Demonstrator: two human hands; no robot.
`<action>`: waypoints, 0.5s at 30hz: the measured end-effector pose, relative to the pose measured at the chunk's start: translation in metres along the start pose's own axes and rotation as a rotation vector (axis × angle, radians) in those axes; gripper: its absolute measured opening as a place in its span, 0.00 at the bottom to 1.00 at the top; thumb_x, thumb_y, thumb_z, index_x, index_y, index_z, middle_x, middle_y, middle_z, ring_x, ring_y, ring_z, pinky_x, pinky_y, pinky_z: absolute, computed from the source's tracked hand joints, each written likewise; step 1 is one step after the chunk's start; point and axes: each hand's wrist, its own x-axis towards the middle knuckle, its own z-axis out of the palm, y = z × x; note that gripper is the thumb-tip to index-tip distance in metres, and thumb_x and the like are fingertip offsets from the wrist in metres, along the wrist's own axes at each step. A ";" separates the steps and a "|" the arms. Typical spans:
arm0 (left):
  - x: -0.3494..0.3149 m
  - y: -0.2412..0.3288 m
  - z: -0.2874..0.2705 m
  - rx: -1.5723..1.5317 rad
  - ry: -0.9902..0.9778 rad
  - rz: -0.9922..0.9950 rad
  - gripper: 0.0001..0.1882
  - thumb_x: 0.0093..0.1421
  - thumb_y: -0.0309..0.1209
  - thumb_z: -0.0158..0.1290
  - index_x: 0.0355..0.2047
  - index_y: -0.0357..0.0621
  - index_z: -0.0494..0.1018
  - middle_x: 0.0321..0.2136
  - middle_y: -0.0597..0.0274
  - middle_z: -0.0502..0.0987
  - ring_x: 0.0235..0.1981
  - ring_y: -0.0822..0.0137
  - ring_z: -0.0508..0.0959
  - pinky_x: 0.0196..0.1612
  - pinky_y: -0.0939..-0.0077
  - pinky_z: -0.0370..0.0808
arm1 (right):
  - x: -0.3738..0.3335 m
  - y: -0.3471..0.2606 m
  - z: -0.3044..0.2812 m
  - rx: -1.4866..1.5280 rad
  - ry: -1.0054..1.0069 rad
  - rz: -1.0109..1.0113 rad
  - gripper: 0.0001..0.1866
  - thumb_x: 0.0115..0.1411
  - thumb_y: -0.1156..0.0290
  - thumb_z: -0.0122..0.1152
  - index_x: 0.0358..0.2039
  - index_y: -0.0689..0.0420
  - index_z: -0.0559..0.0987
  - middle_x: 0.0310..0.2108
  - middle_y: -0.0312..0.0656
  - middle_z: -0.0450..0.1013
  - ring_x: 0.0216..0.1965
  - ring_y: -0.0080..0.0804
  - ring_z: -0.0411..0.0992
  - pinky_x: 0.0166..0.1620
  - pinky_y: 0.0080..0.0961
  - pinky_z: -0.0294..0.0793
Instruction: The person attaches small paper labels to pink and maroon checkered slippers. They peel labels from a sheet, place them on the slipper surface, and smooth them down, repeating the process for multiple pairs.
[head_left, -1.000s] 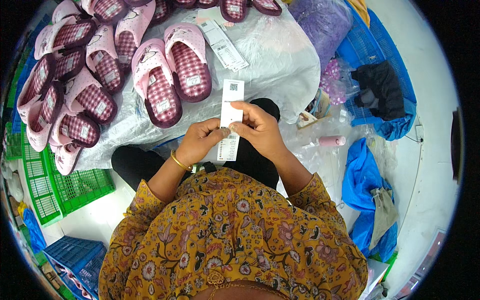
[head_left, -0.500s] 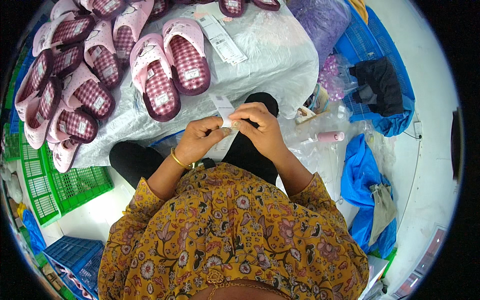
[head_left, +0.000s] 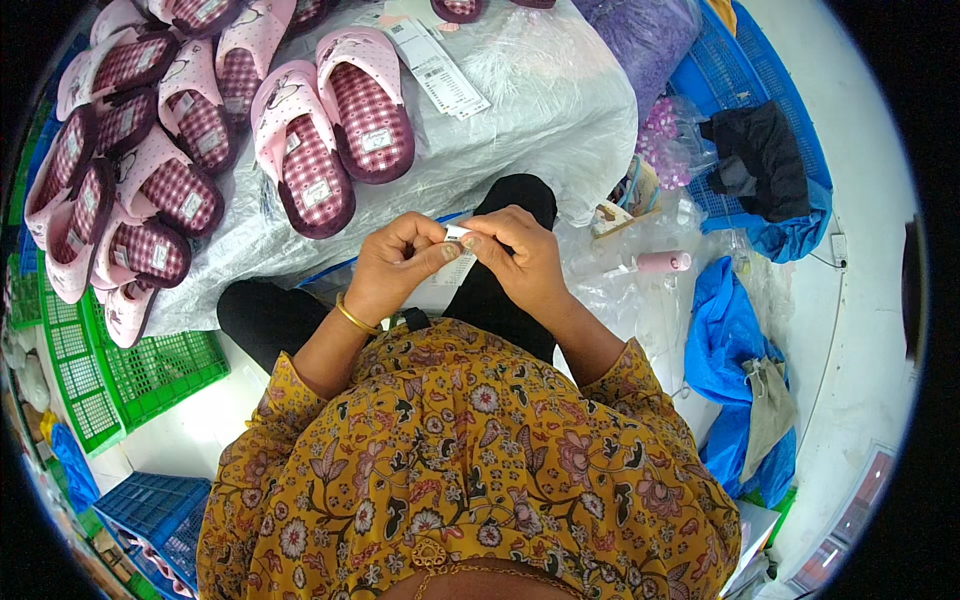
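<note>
Above my lap, my left hand (head_left: 395, 268) and my right hand (head_left: 522, 256) pinch a white paper label strip (head_left: 440, 291) between thumbs and fingertips. Its top edge shows as a small white fold between the fingertips, and the printed lower part hangs down behind the hands. Beyond my left hand, a pair of slippers, one left slipper (head_left: 305, 155) and one right slipper (head_left: 366, 110), lies on a plastic-wrapped bundle. They are pink with plum checked insoles, each with a small white sticker. Another printed label sheet (head_left: 437, 70) lies beside them.
Several more pink slippers (head_left: 180, 195) are heaped at the far left. The wrapped bundle (head_left: 540, 120) fills the space ahead. Green crates (head_left: 165, 368) and a blue crate (head_left: 150, 500) stand left. To the right are blue plastic sheeting (head_left: 715, 340), a pink roll (head_left: 664, 262) and dark cloth (head_left: 755, 160).
The part of the label strip that stuck up above my fingers is now folded down, leaving a small edge between the fingertips. Both hands stay almost in place, still pinching.
</note>
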 end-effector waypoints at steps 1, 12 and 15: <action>0.001 0.001 0.001 -0.036 0.019 -0.015 0.06 0.59 0.26 0.61 0.36 0.40 0.76 0.20 0.78 0.66 0.22 0.86 0.62 0.25 0.87 0.59 | 0.000 0.001 0.000 0.006 0.018 0.010 0.06 0.57 0.71 0.66 0.35 0.57 0.82 0.30 0.39 0.78 0.31 0.35 0.73 0.37 0.31 0.71; 0.011 0.009 0.004 -0.042 0.040 -0.166 0.05 0.62 0.29 0.58 0.33 0.40 0.75 0.22 0.75 0.72 0.23 0.86 0.65 0.26 0.88 0.61 | 0.003 0.001 0.002 0.009 -0.081 0.120 0.06 0.62 0.72 0.62 0.35 0.61 0.81 0.28 0.40 0.76 0.31 0.31 0.74 0.36 0.27 0.70; 0.017 0.010 0.002 -0.110 0.082 -0.252 0.05 0.62 0.28 0.57 0.33 0.39 0.75 0.22 0.74 0.73 0.23 0.85 0.67 0.26 0.87 0.64 | 0.006 0.005 0.008 0.032 0.030 0.115 0.08 0.59 0.71 0.64 0.38 0.59 0.81 0.31 0.41 0.77 0.34 0.35 0.74 0.39 0.28 0.72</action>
